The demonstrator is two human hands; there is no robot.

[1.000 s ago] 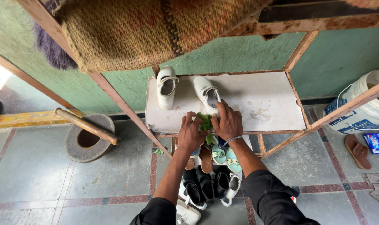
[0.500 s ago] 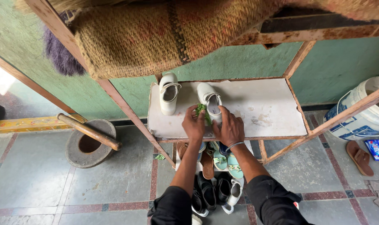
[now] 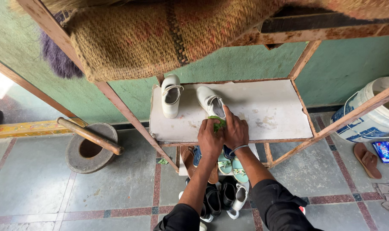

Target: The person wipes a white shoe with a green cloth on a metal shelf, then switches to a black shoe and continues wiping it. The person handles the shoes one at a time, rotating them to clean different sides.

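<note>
Both my hands rest together on a white rack shelf (image 3: 263, 111), closed around a small green shoe (image 3: 216, 122) that shows only partly between them. My left hand (image 3: 209, 139) covers its near left side and my right hand (image 3: 235, 130), with a bangle at the wrist, covers its right side. Just beyond my fingers lies a white shoe (image 3: 210, 102), tilted, and left of it stands a second white shoe (image 3: 171, 94). Under the shelf sit several more pairs: pale green sandals (image 3: 233, 164), a brown sandal (image 3: 188, 156) and black shoes (image 3: 218, 199).
A woven straw mat (image 3: 169, 34) drapes over the rusty rack's top. A stone mortar with a wooden pestle (image 3: 89, 145) stands on the tiled floor at left. At right are a white bucket (image 3: 376, 113), a brown slipper (image 3: 367, 159) and a blue packet (image 3: 384, 152).
My hands have lifted the green shoe from the lower level up onto the white shelf, next to the white shoe. The view has tilted up slightly.
</note>
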